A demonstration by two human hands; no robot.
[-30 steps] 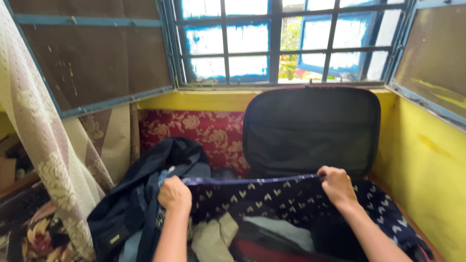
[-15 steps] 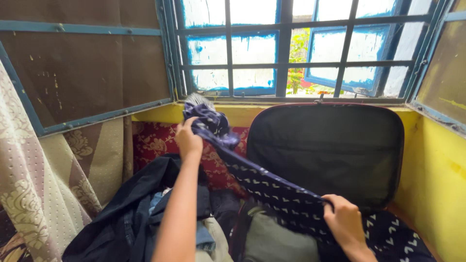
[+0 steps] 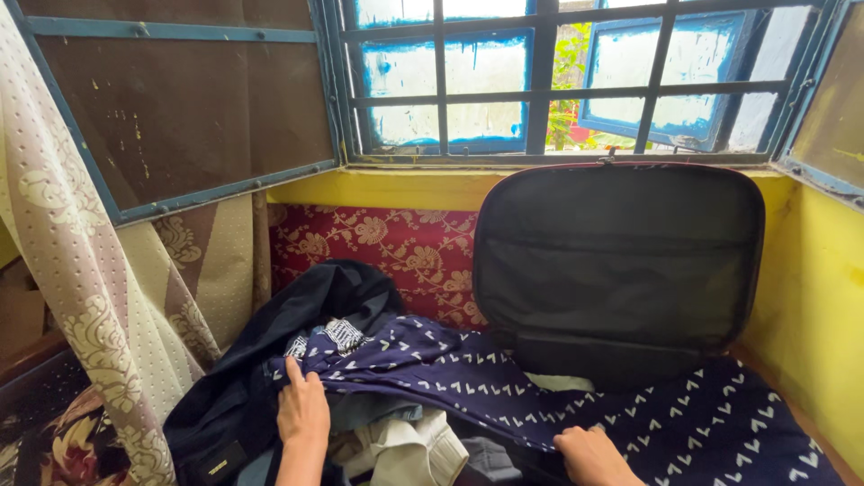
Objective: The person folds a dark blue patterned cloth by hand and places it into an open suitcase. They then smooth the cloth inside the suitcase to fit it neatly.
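A navy cloth with white chevron marks point(image 3: 558, 396) lies spread across the open suitcase and the pile of clothes. My left hand point(image 3: 301, 409) lies on the cloth's left end, fingers together, pinching its edge beside a dark blue jacket point(image 3: 261, 360). My right hand point(image 3: 589, 454) grips the cloth's near edge at the bottom of the view, knuckles up. Beneath the cloth, a beige garment point(image 3: 405, 450) sticks out between my hands. The black suitcase lid point(image 3: 621, 261) stands upright behind the cloth, against the wall.
A barred window point(image 3: 558, 81) with blue frames sits above a yellow ledge point(image 3: 378, 187). A red floral panel point(image 3: 387, 243) covers the wall below. A patterned curtain point(image 3: 90, 297) hangs at the left. A yellow wall point(image 3: 823, 297) closes the right side.
My left hand has come down from near the window sill to the clothes pile, bringing the cloth's end with it. The cloth now lies flat instead of stretched up diagonally. My right hand moved slightly lower.
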